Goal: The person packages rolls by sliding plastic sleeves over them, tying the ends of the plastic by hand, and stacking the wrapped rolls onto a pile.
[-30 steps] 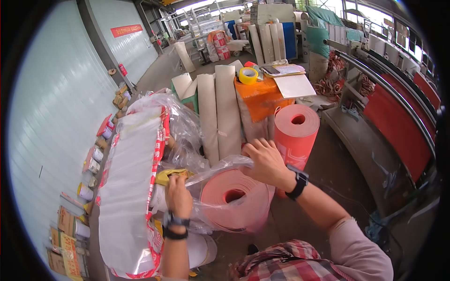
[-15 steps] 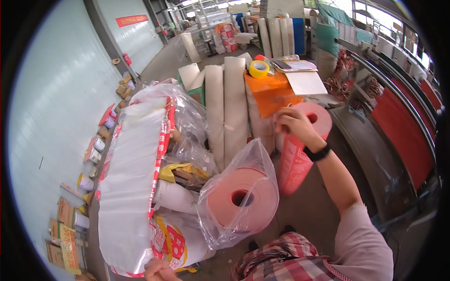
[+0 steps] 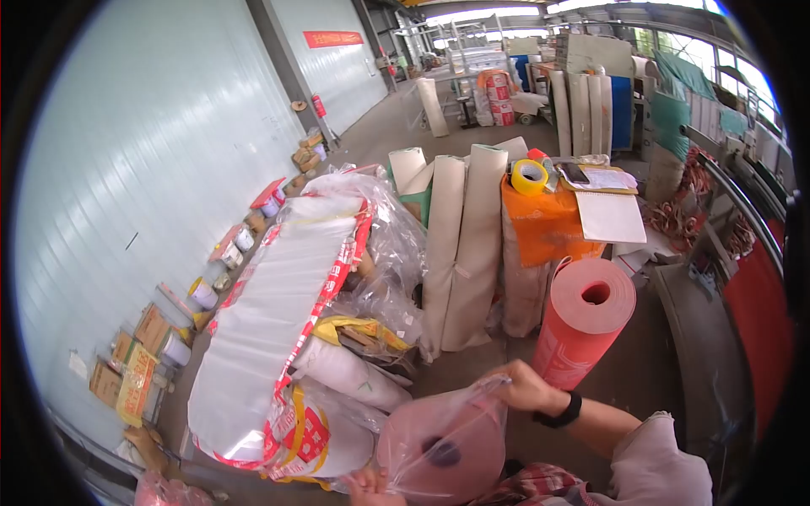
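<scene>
In the head view, a clear plastic bag point(image 3: 481, 411) is drawn over a thick pink roll of sheet material point(image 3: 401, 455) standing on end before me, its dark core hole showing through the film. My right hand point(image 3: 527, 388), with a black band on the wrist, pinches the bag's upper right edge. Down at the bottom edge, my left hand point(image 3: 371, 491) is closed on the lower left part of the bag and is partly cut off by the frame. Beyond my right hand stands a second red-pink roll point(image 3: 582, 325), upright with printed sides.
A white-wrapped stack point(image 3: 270, 320) with red printed edging lies left. Beige rolls point(image 3: 460, 270) stand ahead, beside an orange-wrapped bundle point(image 3: 540, 223) bearing yellow tape point(image 3: 529, 177), a phone point(image 3: 574, 173) and papers point(image 3: 612, 219). A metal machine frame point(image 3: 700, 337) stands right; cans and boxes line the wall.
My right hand has come down from above the second roll and taken hold of the bag's edge. My left hand has moved to the bag. The camera view has shifted, showing things lower and further right.
</scene>
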